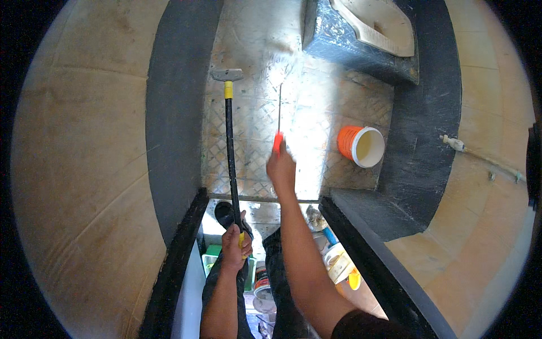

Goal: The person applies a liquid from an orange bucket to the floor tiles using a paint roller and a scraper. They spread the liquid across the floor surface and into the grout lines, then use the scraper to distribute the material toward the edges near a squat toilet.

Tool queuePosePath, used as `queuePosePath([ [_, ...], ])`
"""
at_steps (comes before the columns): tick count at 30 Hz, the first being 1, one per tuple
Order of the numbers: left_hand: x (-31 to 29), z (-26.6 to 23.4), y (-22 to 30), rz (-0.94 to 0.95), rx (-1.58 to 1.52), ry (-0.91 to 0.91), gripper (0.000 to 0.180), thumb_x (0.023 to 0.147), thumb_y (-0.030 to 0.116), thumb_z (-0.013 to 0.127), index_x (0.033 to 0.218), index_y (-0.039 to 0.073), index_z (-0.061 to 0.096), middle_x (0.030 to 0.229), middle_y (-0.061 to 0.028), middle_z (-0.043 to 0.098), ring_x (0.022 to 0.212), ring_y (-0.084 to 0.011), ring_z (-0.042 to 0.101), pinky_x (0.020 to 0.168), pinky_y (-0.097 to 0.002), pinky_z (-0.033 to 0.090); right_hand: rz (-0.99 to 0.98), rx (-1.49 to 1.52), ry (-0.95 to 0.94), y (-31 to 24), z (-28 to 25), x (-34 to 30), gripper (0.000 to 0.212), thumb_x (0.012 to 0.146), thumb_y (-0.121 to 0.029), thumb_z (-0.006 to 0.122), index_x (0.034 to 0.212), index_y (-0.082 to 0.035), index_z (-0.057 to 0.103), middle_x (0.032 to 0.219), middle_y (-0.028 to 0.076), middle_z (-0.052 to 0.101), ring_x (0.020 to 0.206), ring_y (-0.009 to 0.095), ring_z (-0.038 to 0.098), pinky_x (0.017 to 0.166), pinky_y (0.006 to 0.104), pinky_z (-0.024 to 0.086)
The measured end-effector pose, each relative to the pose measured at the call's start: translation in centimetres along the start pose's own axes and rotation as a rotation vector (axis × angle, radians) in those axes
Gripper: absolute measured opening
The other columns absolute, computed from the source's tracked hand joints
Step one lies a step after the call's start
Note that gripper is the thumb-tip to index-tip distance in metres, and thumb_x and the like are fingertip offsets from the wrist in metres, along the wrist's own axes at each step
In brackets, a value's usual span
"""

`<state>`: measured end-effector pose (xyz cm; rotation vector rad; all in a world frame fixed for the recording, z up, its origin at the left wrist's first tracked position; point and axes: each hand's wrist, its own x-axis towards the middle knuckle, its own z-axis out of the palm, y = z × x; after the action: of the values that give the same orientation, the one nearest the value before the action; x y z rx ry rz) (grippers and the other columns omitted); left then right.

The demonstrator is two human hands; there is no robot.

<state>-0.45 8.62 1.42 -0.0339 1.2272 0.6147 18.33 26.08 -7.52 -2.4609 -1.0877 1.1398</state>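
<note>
My left hand [232, 248] is closed around the lower yellow part of a long-handled scraper [230, 138]. Its black shaft points away from me, and a flat grey head with a yellow collar sits at the far end. Farther forward and to the right, my right hand [281, 169] grips the red-orange handle of a long thin screwdriver [278, 142]. The shaft of the screwdriver points away over the wet, shiny tiled floor [316, 107]. I cannot tell whether either tool touches the tiles.
An orange bucket [347, 141] with a white rim stands at the right. A squat toilet [395, 42] sits on a raised dark block at the far right. Black door-frame edges [175, 263] flank me. Behind the sill [265, 198] lie containers, and a pipe [491, 161] runs along the right wall.
</note>
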Motion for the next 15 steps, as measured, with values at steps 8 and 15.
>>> queuePosePath([
  [8, -0.6, 0.3, 0.6, -0.001, -0.021, -0.060, 0.053, 0.108, 0.043, 0.043, 0.153, 0.014, 0.040, 0.061, 0.0045, 0.039, 0.045, -0.0041, 0.033, 0.041, -0.0217, 0.032, -0.110, 0.109, 0.058, -13.0, -11.7, 27.2, 0.026, 0.087, -0.019, 0.059, 0.083, 0.005, 0.068, 0.068, 0.019, 0.071, 0.059, 0.029, 0.073, 0.060, 0.0395, 0.059],
  [15, -1.0, 0.0, 0.7, 0.017, -0.055, -0.022, 0.052, 0.108, 0.045, 0.044, 0.151, 0.017, 0.042, 0.060, 0.0043, 0.039, 0.044, -0.0047, 0.035, 0.041, -0.0222, 0.032, -0.102, 0.118, 0.063, -0.2, -9.5, 6.7, 0.057, 0.100, -0.042, 0.052, 0.144, -0.006, 0.054, 0.124, 0.031, 0.064, 0.120, 0.044, 0.061, 0.102, 0.0473, 0.048],
])
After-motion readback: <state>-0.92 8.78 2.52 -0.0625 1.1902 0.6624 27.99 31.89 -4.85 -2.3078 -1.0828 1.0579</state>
